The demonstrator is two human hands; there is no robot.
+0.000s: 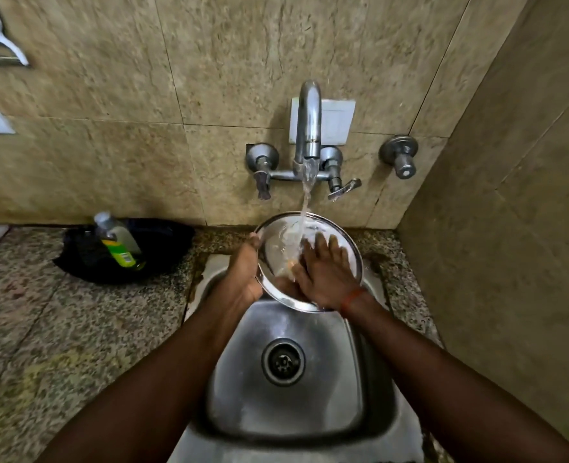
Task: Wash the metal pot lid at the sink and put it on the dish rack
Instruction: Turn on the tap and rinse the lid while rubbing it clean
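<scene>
**Rinse stage: lid under running water**

Over the far end of the sink (330,369), the left hand (243,275) grips the left rim of the metal pot lid (276,243), fingers curled round the edge. The right hand (326,272) lies flat on the lid's face, fingers straight and spread, holding nothing. Beyond, the tap (308,128) pours water onto the lid. Judged step: rubbing and rinsing. Next move: keep a firm grip on the wet rim and carry it to the dish rack, which is out of view.

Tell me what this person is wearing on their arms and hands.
Very little: no gloves, and no sleeves are in view. The right hand has an orange-red thread band at its wrist. The left hand wears nothing visible.
</scene>
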